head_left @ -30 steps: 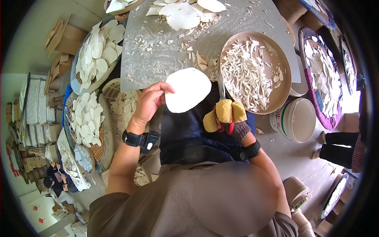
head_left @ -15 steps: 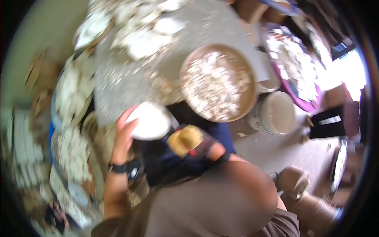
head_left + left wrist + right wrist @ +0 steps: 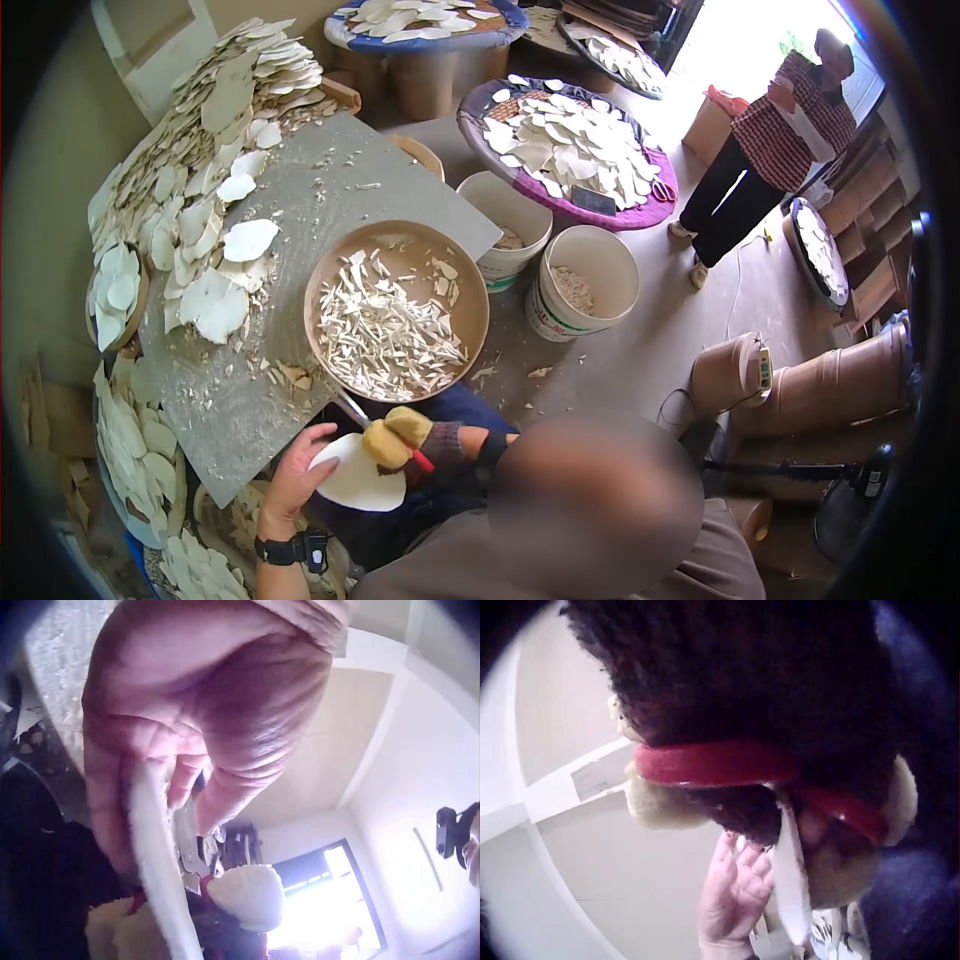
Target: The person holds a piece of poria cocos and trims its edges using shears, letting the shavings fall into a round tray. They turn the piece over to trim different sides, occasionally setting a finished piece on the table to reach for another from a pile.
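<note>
The left hand [image 3: 290, 482] pinches a white slice [image 3: 362, 482]; the right hand [image 3: 410, 432] grips scissors [image 3: 712, 764]. Likely trimming; the next cut needs a steady edge.

Grey table [image 3: 350, 180], grey floor [image 3: 625, 375], beige wall [image 3: 60, 180] at left, bright daylit opening [image 3: 735, 50] at upper right

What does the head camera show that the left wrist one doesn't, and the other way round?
Only the head view shows the round tray of white slivers, the white buckets and a standing person. Only the left wrist view shows the white piece edge-on and, far right, a black device. Both show the left hand pinching that piece and the right hand holding scissors.
</note>
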The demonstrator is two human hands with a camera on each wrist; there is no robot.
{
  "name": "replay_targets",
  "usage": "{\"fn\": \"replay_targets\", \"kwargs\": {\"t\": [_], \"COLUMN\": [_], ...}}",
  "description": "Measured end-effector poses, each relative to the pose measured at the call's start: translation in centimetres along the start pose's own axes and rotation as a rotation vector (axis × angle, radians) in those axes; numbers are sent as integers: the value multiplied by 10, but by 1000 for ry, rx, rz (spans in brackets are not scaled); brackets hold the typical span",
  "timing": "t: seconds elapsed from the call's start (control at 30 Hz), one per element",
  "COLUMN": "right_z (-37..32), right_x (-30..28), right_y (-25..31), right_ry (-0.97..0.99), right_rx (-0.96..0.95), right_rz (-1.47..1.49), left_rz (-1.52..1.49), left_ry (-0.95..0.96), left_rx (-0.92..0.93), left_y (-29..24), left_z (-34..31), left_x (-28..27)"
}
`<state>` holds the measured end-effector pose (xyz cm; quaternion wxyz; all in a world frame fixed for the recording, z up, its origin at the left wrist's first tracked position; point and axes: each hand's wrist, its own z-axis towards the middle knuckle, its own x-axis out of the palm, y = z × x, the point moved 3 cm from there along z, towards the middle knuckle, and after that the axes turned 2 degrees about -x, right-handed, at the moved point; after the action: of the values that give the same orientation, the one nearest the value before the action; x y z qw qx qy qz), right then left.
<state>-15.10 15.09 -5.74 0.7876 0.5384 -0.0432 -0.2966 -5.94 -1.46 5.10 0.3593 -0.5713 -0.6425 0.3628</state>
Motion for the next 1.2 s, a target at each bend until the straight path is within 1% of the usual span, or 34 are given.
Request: {"fn": "replay_targets", "kwargs": {"t": [0.03, 0.07, 0.1, 0.17, 0.2, 0.27, 0.3, 0.37, 0.43, 0.47, 0.5, 0.57, 0.63, 0.67, 0.7, 0.77, 0.8, 0.83, 0.87, 0.9, 0.97, 1.03, 1.07, 1.1, 1.13, 1.2], "right_z": [-4, -7, -6, -5, -4, 8, 12, 19, 20, 18, 15, -2, 5, 5, 6, -40, -15, 9, 5, -18, -35, -43, -45, -46, -48, -50], "right_x": [-13, -36, -65, -134, -167, -232, -239, -249, -217, -199, -181, -133, -92, -77, -62, -22, -12, -5, 4, 19, 33, 44, 45, 47, 48, 51], "right_y": [-4, -8, -17, -9, -5, -2, 4, 23, 27, 18, 9, -14, 16, 24, 31, -26, -1, 27, 18, -8, -22, -35, -39, -42, -46, -49], "right_ry": [-5, -75, -78, -281, -361, -623, -656, -755, -647, -629, -628, -451, -236, -188, -142, -19, -77, -341, -351, -261, -279, -337, -279, -222, -170, -234], "right_rx": [29, 41, 232, 237, 223, 188, 171, 195, 268, 324, 390, 448, 256, 271, 296, 588, 790, 1227, 1252, 1197, 1141, 1313, 1277, 1244, 1215, 1248], "right_rz": [-40, -40, 206, 310, 411, 534, 277, -271, -371, -126, 111, 373, 434, 601, 764, 883, 1849, 2694, 2447, 1998, 1712, 1838, 1703, 1563, 1422, 1453], "left_rz": [49, 98, 131, 55, 14, 57, 94, 140, 37, -5, -33, -89, -194, -246, -275, -327, -427, -527, -628, -669, -748, -723, -709, -668, -648, -604], "left_ry": [-33, -66, -115, -106, -106, -105, -105, -125, -127, -148, -193, -316, -499, -578, -705, -952, -910, -863, -814, -770, -676, -644, -627, -695, -682, -659], "left_rx": [44, 86, 135, 135, 133, 176, 201, 265, 239, 169, 154, 144, 158, 169, 187, 216, 205, 195, 185, 188, 201, 219, 225, 292, 267, 223], "left_y": [2, 1, -5, -23, -32, -44, -46, -39, -35, -33, -25, -12, 2, 8, 13, 22, 27, 31, 32, 28, 17, 18, 21, 22, 29, 17], "left_z": [9, 15, 19, 22, 22, 25, 29, 39, 52, 57, 64, 76, 89, 98, 107, 123, 135, 149, 159, 166, 182, 192, 196, 198, 196, 171], "left_x": [-3, -7, -12, -15, -16, -14, -15, -26, -37, -45, -56, -83, -116, -132, -150, -185, -201, -218, -230, -238, -246, -258, -263, -269, -271, -267]}}
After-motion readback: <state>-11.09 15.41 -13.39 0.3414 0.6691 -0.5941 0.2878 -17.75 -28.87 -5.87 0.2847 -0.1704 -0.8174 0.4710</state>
